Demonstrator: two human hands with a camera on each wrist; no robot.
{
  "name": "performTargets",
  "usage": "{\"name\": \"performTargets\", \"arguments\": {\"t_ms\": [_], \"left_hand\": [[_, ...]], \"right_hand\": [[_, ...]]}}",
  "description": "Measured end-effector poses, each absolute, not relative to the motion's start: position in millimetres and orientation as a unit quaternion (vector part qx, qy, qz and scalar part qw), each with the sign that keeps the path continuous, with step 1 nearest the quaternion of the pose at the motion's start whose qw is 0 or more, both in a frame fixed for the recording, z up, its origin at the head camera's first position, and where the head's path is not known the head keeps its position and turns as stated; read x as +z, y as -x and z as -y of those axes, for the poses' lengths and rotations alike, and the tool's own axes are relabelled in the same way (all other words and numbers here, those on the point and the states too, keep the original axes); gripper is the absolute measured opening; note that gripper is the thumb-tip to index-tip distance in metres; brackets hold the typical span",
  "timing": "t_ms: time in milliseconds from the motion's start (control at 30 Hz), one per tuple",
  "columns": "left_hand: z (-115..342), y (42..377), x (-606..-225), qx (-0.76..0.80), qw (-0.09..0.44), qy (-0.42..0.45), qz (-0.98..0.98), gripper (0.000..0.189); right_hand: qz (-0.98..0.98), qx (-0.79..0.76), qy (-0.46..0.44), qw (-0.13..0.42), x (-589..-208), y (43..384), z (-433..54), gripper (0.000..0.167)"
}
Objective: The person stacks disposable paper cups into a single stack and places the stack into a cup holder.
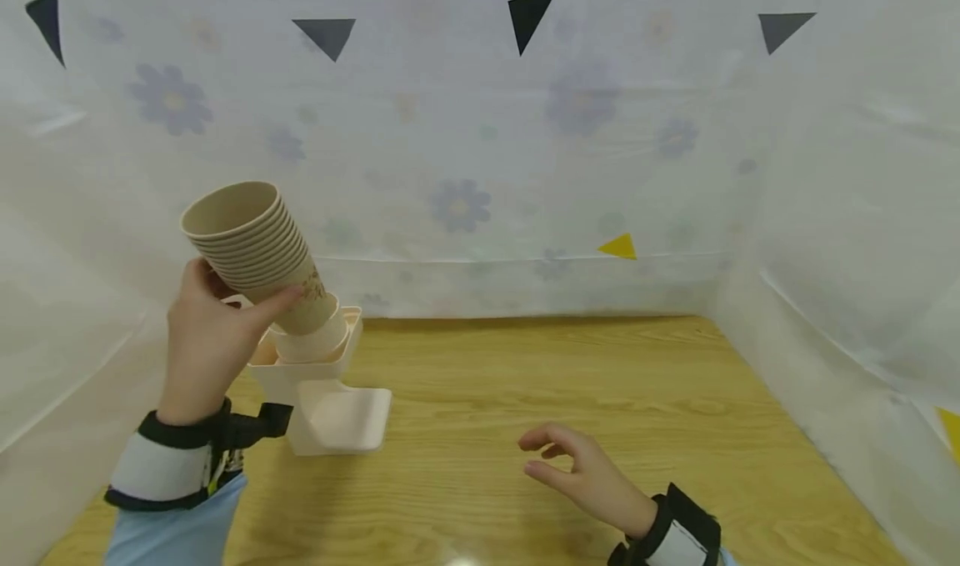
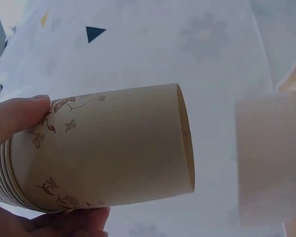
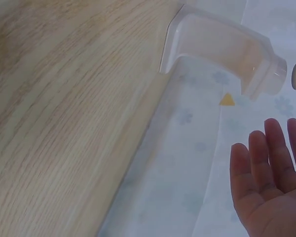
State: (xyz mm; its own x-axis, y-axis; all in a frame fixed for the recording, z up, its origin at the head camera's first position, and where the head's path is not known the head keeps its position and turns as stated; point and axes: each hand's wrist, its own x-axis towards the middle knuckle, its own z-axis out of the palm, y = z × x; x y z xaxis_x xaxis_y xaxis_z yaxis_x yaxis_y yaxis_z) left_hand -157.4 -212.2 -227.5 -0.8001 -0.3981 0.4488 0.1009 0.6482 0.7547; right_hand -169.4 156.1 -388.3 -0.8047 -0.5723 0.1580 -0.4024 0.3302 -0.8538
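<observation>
A nested stack of beige paper cups (image 1: 258,249) with a brown floral print is gripped in my left hand (image 1: 213,324), thumb on one side and fingers round the other. The stack leans, its open mouths up and to the left. Its base end is just above the round collar (image 1: 311,337) of a pale plastic stand (image 1: 341,424); the left wrist view shows a gap between the cups (image 2: 123,148) and the blurred white collar (image 2: 271,158). My right hand (image 1: 588,474) hovers over the table, holding nothing, its fingers relaxed and slightly bent.
The wood-grain table (image 1: 540,366) runs back to a white floral sheet (image 1: 390,157) that hangs behind and along both sides. Black and grey triangles are on the back sheet, with a yellow triangle (image 1: 619,247) low down.
</observation>
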Motion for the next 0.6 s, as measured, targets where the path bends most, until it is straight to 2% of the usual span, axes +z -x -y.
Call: {"name": "performTargets", "arguments": {"t_ms": [233,600], "left_hand": [[225,180,-236,-0.431,0.293,-0.114,0.846,0.08],[232,200,-263,-0.44,0.255,-0.088,0.856,0.086]], "right_hand": [[-0.813,-0.495,0.294,0.09,-391,167,-161,0.028],[-0.813,-0.494,0.298,0.078,-393,167,-161,0.026]]}}
